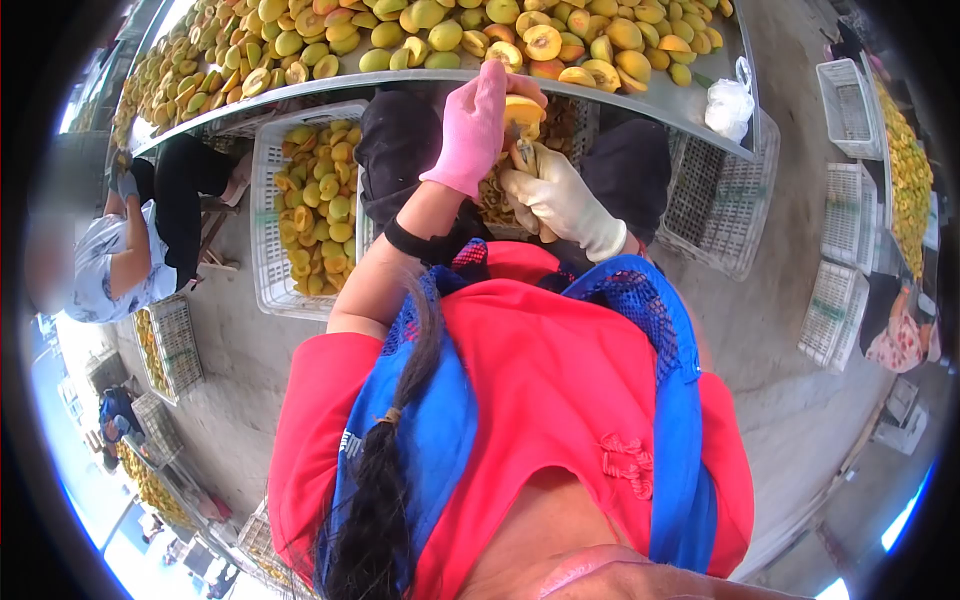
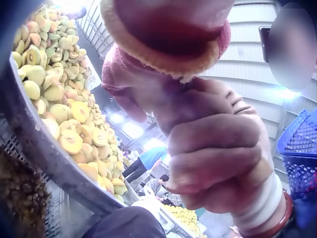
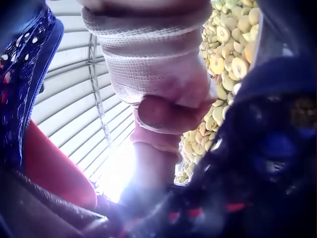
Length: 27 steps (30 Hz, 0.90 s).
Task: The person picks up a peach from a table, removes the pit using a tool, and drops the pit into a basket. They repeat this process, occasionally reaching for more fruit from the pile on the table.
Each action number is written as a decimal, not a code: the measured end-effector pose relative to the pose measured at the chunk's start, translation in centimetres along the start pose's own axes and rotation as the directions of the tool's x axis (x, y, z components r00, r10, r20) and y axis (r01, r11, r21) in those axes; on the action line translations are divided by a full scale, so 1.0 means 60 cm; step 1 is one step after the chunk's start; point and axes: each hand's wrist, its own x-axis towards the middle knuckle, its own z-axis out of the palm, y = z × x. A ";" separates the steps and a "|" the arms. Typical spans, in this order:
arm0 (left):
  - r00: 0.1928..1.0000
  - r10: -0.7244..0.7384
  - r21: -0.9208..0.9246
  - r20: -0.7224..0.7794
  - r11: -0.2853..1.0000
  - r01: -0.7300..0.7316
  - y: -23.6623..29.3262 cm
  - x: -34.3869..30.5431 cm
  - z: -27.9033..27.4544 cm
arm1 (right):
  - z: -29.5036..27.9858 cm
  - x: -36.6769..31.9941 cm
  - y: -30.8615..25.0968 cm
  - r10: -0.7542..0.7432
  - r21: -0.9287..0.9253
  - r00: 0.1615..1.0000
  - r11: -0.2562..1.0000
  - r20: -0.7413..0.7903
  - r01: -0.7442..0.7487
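In the head view, my pink-gloved left hand (image 1: 474,128) grips a cut yellow fruit piece (image 1: 524,112) at the table's edge. Just below and right, my white-gloved right hand (image 1: 572,196) has its fingers curled round a tool with a light brown handle (image 1: 547,234); its tip is at the fruit, its exact shape hard to tell. The left wrist view shows the right hand (image 2: 218,144) curled close under the pink glove (image 2: 119,74), the fruit not distinguishable. In the right wrist view the white glove (image 3: 148,64) fills the top and hides the tool.
Halved fruit heaps the metal table (image 1: 400,76), with a white plastic bag (image 1: 730,108) at its right. Below stand a crate of fruit (image 1: 268,240) at left and a crate (image 1: 715,215) at right. Dark-clad knees flank the hands. Other people sit at both sides.
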 end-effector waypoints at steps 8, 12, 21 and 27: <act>0.991 -0.098 0.089 0.089 0.992 0.090 0.033 -0.012 -0.013 | -0.001 -0.007 -0.015 0.100 0.110 0.984 0.987 0.145 -0.117; 0.994 -0.029 0.105 0.103 0.994 0.018 0.027 -0.012 -0.020 | 0.010 -0.001 -0.016 0.062 -0.117 0.997 0.992 0.044 -0.056; 0.995 -0.015 -0.069 0.103 0.997 0.022 0.003 -0.014 -0.021 | 0.014 0.009 0.014 -0.078 -0.282 0.997 0.957 -0.008 0.073; 0.940 0.049 -0.050 0.338 0.998 -0.035 0.015 -0.013 -0.040 | -0.002 -0.010 -0.011 0.194 0.144 0.919 0.956 0.343 -0.256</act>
